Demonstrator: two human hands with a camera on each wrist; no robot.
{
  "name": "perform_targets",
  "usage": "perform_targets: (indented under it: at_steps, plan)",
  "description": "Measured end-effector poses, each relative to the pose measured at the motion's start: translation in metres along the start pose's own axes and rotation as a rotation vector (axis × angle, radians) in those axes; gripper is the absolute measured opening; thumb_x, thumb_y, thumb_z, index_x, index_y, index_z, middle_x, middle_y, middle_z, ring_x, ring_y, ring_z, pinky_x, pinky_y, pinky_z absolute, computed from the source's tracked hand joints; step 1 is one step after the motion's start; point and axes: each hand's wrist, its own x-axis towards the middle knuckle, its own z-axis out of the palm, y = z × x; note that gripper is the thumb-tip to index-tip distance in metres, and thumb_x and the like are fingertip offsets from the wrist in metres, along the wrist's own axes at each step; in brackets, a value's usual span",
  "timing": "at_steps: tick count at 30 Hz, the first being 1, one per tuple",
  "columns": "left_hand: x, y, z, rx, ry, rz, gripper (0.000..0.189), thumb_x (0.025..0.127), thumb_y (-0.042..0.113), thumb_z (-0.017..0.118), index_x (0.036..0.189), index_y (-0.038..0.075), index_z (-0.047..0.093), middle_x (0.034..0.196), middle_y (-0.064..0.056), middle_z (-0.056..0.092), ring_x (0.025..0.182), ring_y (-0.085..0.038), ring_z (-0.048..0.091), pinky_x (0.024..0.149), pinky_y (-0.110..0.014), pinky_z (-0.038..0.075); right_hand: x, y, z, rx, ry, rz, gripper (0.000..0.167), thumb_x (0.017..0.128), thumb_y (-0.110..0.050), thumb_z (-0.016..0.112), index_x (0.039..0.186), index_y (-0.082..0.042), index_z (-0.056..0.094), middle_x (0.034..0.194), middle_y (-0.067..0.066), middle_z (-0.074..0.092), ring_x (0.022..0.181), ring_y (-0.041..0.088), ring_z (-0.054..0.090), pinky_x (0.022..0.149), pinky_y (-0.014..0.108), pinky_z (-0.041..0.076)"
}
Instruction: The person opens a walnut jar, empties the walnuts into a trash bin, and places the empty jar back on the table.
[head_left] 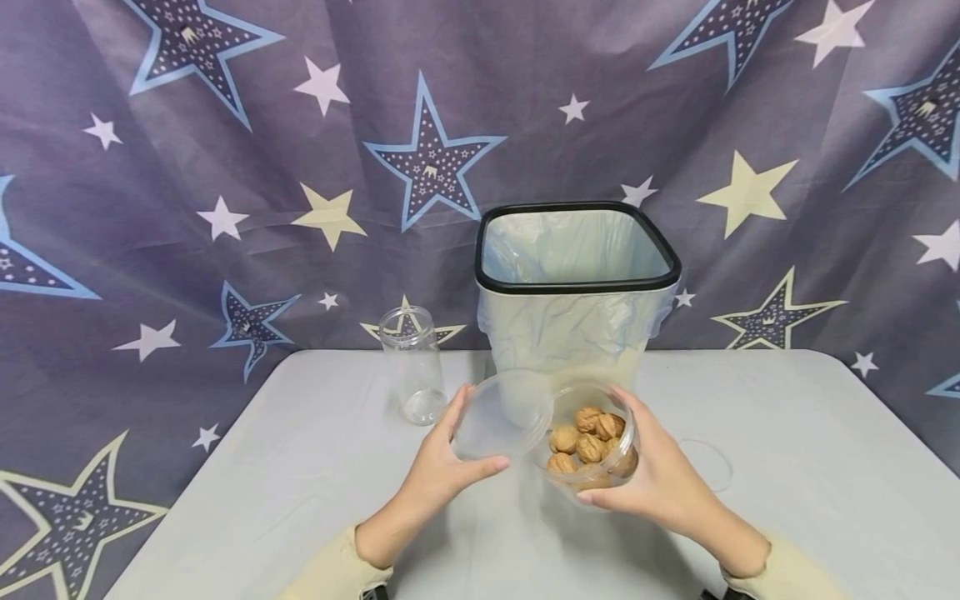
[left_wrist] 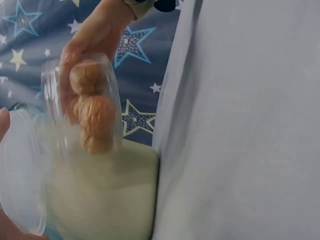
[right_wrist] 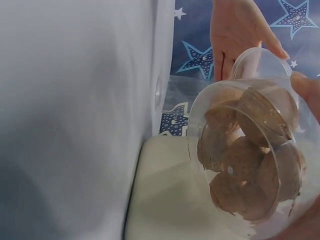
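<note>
My left hand (head_left: 435,471) holds a clear round lid (head_left: 498,421) by its edge, between thumb and fingers. My right hand (head_left: 663,475) grips a clear plastic tub (head_left: 542,454) from its right side. Several brown walnuts (head_left: 590,447) lie inside the tub, whose mouth is uncovered and tilted toward the head camera. Lid and tub are held up side by side over the table, the lid's right edge close to the tub's rim. In the right wrist view the walnuts (right_wrist: 242,157) show through the tub's wall.
Behind the hands stands a pale bin (head_left: 562,333) with a black rim and a bluish liner bag. A clear, lidless-looking jar (head_left: 415,367) stands left of it. On the table (head_left: 247,500) at right lies a thin clear disc (head_left: 708,465). A starry curtain (head_left: 525,108) hangs behind.
</note>
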Motion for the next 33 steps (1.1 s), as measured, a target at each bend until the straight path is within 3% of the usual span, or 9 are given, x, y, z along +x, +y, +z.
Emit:
perform_targets:
  at_steps: [7,14,17,21,27,33]
  plan:
    - [-0.004,-0.008,-0.008,-0.020,-0.002,-0.048,0.107,0.067,0.022,0.086,0.150,0.004,0.020,0.154,-0.011,0.024,0.143,-0.030,0.015,0.113,-0.051,0.010,-0.011,0.011,-0.010,-0.038,0.026,0.016,0.115,0.051,-0.038,0.092,0.141,0.001,0.031,0.134,0.020,0.047,0.118,0.036,0.049,0.096,0.059,0.037]
    - [-0.007,-0.021,-0.014,-0.032,0.003,-0.122,0.110,0.063,0.020,0.088,0.148,-0.001,0.021,0.154,-0.017,0.021,0.142,-0.033,0.013,0.114,-0.049,0.011,-0.022,0.020,-0.021,-0.107,0.060,0.027,0.115,0.050,-0.039,0.092,0.142,-0.006,0.032,0.130,0.016,0.051,0.113,0.032,0.053,0.092,0.054,0.041]
    - [-0.007,-0.025,-0.017,-0.007,-0.008,-0.177,0.110,0.062,0.021,0.088,0.147,-0.002,0.022,0.154,-0.019,0.021,0.142,-0.035,0.013,0.113,-0.052,0.011,-0.026,0.023,-0.026,-0.125,0.070,0.027,0.115,0.050,-0.039,0.093,0.143,-0.009,0.032,0.130,0.014,0.052,0.112,0.029,0.052,0.096,0.033,0.041]
    - [-0.010,-0.030,-0.019,0.021,-0.071,-0.241,0.107,0.064,0.022,0.087,0.147,-0.004,0.023,0.151,-0.022,0.025,0.141,-0.040,0.014,0.112,-0.057,0.011,-0.030,0.027,-0.032,-0.124,0.089,0.012,0.116,0.048,-0.036,0.094,0.143,-0.010,0.032,0.130,0.015,0.051,0.111,0.025,0.051,0.092,0.005,0.027]
    - [-0.012,-0.038,-0.021,0.029,-0.171,-0.301,0.103,0.068,0.023,0.085,0.147,0.000,0.024,0.151,-0.023,0.026,0.140,-0.043,0.014,0.110,-0.062,0.009,-0.032,0.033,-0.045,-0.138,0.122,0.008,0.117,0.046,-0.031,0.095,0.143,-0.011,0.033,0.129,0.015,0.051,0.110,0.010,0.047,0.090,0.001,0.023]
    - [-0.015,-0.045,-0.021,0.028,-0.226,-0.288,0.105,0.064,0.015,0.086,0.147,0.000,0.024,0.150,-0.025,0.025,0.139,-0.045,0.015,0.109,-0.062,0.009,-0.033,0.038,-0.059,-0.163,0.148,0.028,0.118,0.046,-0.025,0.095,0.144,-0.008,0.031,0.130,0.021,0.049,0.109,0.029,0.046,0.090,0.000,0.021]
